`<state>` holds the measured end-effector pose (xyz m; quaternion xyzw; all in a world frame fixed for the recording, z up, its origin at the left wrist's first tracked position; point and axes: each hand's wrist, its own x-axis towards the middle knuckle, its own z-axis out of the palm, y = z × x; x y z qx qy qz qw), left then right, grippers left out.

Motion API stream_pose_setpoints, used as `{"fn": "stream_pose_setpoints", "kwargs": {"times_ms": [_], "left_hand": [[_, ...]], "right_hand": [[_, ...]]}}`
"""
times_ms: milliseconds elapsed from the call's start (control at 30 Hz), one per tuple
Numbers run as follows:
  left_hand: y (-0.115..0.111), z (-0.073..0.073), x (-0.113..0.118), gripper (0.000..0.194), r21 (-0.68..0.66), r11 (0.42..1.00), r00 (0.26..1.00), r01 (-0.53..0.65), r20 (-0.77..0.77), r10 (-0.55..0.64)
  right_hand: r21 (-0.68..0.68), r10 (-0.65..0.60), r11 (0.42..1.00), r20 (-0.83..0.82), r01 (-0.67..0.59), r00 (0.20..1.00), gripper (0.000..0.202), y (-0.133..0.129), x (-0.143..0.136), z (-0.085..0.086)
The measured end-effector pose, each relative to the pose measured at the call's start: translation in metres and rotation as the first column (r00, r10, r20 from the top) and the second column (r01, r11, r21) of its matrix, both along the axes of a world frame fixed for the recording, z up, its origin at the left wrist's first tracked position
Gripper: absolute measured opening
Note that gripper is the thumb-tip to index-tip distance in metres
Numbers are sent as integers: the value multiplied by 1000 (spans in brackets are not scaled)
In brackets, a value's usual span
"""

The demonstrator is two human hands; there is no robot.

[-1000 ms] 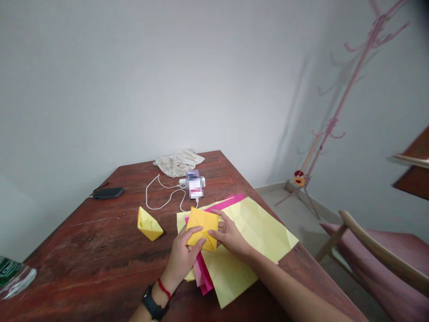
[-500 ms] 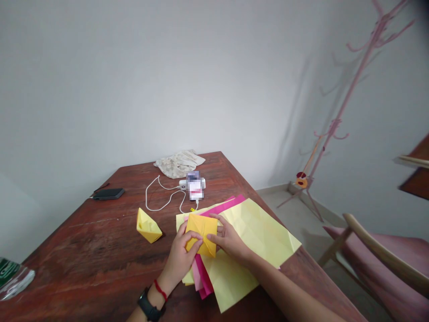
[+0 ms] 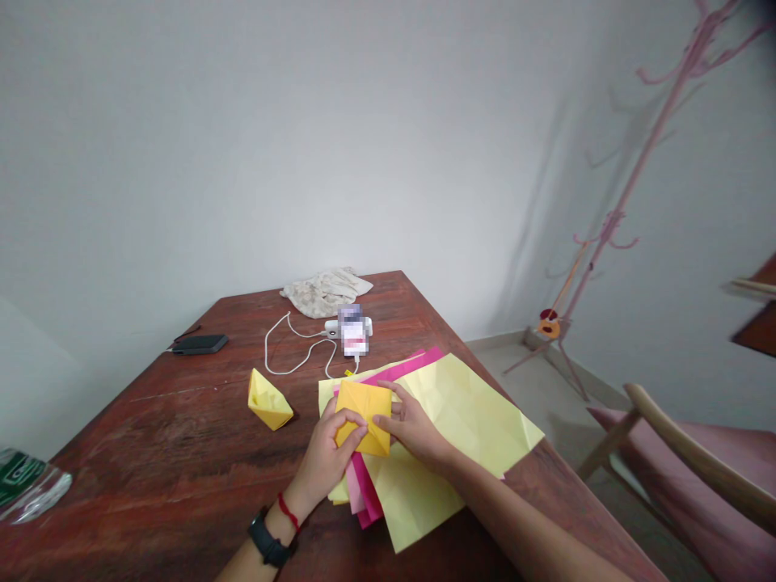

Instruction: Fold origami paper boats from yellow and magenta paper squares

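Note:
Between my two hands is a square of folded yellow paper (image 3: 364,398), with crease lines meeting near its middle. My left hand (image 3: 332,440) grips its left side, thumb and forefinger pinched near the centre. On the right edge, my right hand (image 3: 412,424) holds it with the thumb on top and other fingers behind. Beneath lies a fanned stack of pale yellow sheets (image 3: 466,412) with pink sheets (image 3: 367,493) among them. A folded yellow paper boat (image 3: 270,404) stands on the table, left of my hands.
On the wooden table (image 3: 182,453) are a phone with a blurred screen (image 3: 353,333), a white cable (image 3: 291,372), a black power bank (image 3: 201,345), a crumpled cloth (image 3: 327,291) and a plastic bottle (image 3: 30,485). A chair (image 3: 685,461) and a pink coat stand (image 3: 643,153) are at right.
Both hands keep hold of the folded paper in nearly the same pose. The whole view has shifted slightly, and the bottle shows a little more at the left.

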<state>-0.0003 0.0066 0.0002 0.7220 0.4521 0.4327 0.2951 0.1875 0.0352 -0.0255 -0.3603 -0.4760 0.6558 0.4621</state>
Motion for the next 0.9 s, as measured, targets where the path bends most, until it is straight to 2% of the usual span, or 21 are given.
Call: {"fn": "stream_pose_setpoints", "kwargs": {"times_ms": [200, 367, 467, 767, 900], "left_hand": [[-1, 3, 0, 13, 36, 999, 1000, -16, 5, 15], [0, 5, -3, 12, 68, 998, 1000, -17, -2, 17], [1, 5, -3, 11, 81, 997, 1000, -13, 0, 13], [-4, 8, 1, 13, 118, 993, 1000, -14, -8, 15], [-3, 8, 0, 12, 141, 990, 1000, -14, 3, 13]], "right_hand": [[14, 14, 1000, 5, -14, 1000, 79, -2, 0, 7], [-15, 52, 998, -56, -53, 997, 104, -6, 0, 16], [-23, 54, 998, -81, -56, 995, 108, -7, 0, 18], [15, -34, 999, -64, 35, 997, 97, -3, -1, 15], [16, 40, 999, -68, -39, 997, 82, -5, 2, 19]]}}
